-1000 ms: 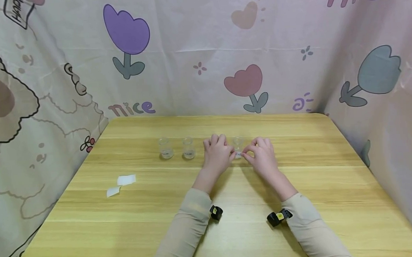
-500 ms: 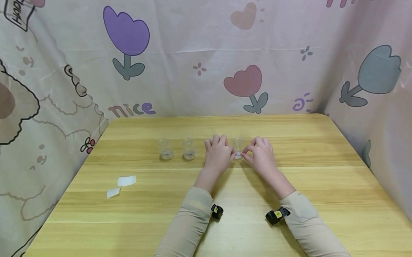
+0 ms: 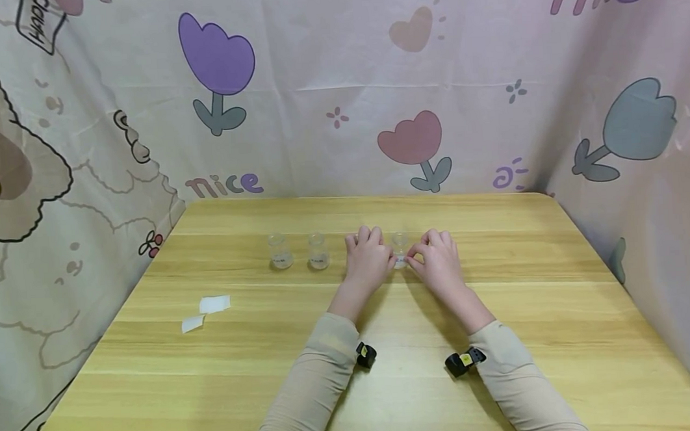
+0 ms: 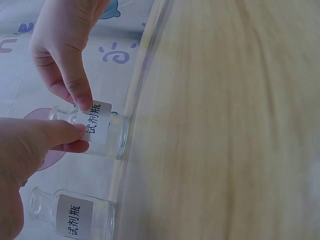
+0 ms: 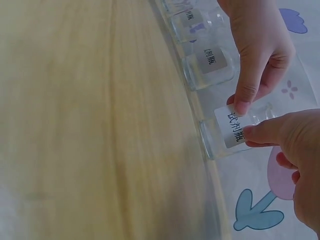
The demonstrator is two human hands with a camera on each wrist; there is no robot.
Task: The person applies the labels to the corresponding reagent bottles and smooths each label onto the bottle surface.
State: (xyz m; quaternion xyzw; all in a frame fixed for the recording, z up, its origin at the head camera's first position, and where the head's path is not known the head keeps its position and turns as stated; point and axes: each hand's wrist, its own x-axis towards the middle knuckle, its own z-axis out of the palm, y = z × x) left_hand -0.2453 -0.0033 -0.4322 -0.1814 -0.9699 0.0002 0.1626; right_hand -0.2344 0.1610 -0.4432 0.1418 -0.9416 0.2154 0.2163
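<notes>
A small clear glass bottle (image 3: 399,240) stands upright between my hands at the right end of a row. At its front lies a white label (image 4: 101,122) printed with black characters, tilted in the right wrist view. My left hand (image 3: 368,260) pinches the label's left edge between thumb and index finger. On the opposite side, my right hand (image 3: 439,259) pinches the label's right edge in the same way. Both thumbs (image 5: 260,131) rest over the label's front; how firmly it adheres to the glass cannot be told. The left hand hides most of another bottle behind it.
Two more labelled glass bottles (image 3: 280,253) stand left of my hands. Two white paper pieces (image 3: 215,304) lie farther left on the wooden table (image 3: 155,395). A printed cloth (image 3: 314,67) hangs around the table's back and sides.
Both hands keep their hold on the label at the bottle, with hardly any movement. The head view has shifted slightly.
</notes>
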